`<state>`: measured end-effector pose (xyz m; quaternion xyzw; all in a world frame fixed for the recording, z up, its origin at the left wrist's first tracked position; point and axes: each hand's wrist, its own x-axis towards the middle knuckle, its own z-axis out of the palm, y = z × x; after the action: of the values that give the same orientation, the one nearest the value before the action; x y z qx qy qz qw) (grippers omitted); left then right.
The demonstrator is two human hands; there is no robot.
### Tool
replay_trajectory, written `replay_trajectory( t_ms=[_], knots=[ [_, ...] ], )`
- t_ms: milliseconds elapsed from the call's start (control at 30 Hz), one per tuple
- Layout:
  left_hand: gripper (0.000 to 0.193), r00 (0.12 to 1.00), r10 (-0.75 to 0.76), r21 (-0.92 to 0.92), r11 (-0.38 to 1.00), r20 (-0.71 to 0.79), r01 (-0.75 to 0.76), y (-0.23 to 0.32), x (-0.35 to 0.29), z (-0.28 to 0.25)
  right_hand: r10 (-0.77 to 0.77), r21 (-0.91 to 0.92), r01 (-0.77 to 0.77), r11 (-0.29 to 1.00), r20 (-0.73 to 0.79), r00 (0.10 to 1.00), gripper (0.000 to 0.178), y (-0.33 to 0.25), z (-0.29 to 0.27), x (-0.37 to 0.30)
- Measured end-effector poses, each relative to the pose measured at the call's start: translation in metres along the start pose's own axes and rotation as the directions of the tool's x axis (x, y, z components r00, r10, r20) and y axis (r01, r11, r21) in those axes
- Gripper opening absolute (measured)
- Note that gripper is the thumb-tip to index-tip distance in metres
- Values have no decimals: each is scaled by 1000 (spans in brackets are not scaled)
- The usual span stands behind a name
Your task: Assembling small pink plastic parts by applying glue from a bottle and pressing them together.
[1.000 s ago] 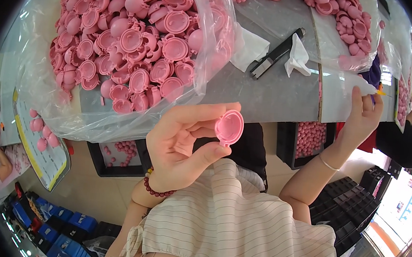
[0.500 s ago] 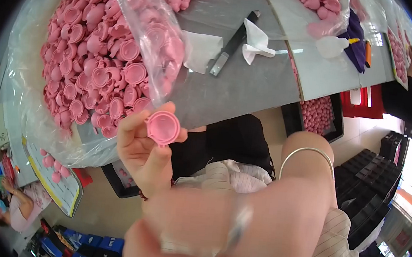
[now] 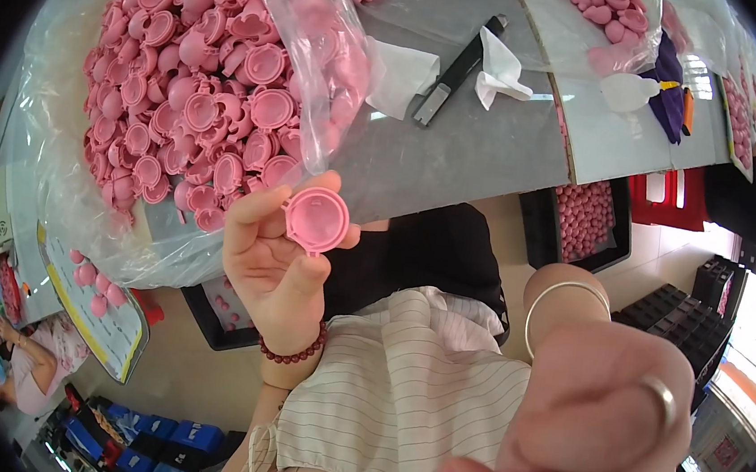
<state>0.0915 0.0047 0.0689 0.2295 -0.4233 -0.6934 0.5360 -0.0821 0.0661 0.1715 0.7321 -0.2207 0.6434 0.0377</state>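
Observation:
Pinched by its rim in my left hand [image 3: 280, 272] is a small round pink plastic case [image 3: 317, 220], its hollow side facing up at me. Beyond that hand, a clear plastic bag [image 3: 187, 264] on the table is heaped with the same kind of pink plastic pieces [image 3: 173, 110]. Close to the camera at the lower right hangs my right hand [image 3: 595, 426], a ring on one finger. Its fingers are curled in, and whatever may be inside them is hidden.
On the grey table [image 3: 420, 168] lie a black-handled cutter [image 3: 461, 71] and crumpled white paper [image 3: 500, 71]. A black bin of pink pieces [image 3: 614, 257] and a red crate [image 3: 669, 199] stand beyond its edge. Another person [image 3: 38, 368] sits at far left.
My right hand has swung from across my left wrist to the lower right, uncovering the beaded bracelet. The left hand still holds the pink case, now slightly right and higher in view.

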Motion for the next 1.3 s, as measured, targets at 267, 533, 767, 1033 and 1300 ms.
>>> replay_trajectory(
  t_ms=[267, 533, 767, 1033, 1300],
  knots=[
    [50, 999, 41, 19, 999, 1, -41, 3, 0, -3, 175, -276, -157, 948, 40, 984, 9, 10, 15, -3],
    [48, 1000, 5, -40, 999, 6, -5, 10, 1, -1, 306, -452, -249, 857, 58, 950, 9, 59, -14, -14],
    [47, 999, -48, -104, 993, 0, 47, 11, -5, -10, 460, -650, -59, 758, 468, 755, 25, 155, -4, 6],
    [52, 995, -94, -18, 995, 25, 94, 11, -5, 1, 542, -686, -133, 716, 425, 725, 19, 170, -11, -15],
    [48, 993, -111, -105, 988, 43, 115, 7, -4, -4, 762, -589, -572, 571, 120, 637, 13, 87, -18, -26]
  ],
)
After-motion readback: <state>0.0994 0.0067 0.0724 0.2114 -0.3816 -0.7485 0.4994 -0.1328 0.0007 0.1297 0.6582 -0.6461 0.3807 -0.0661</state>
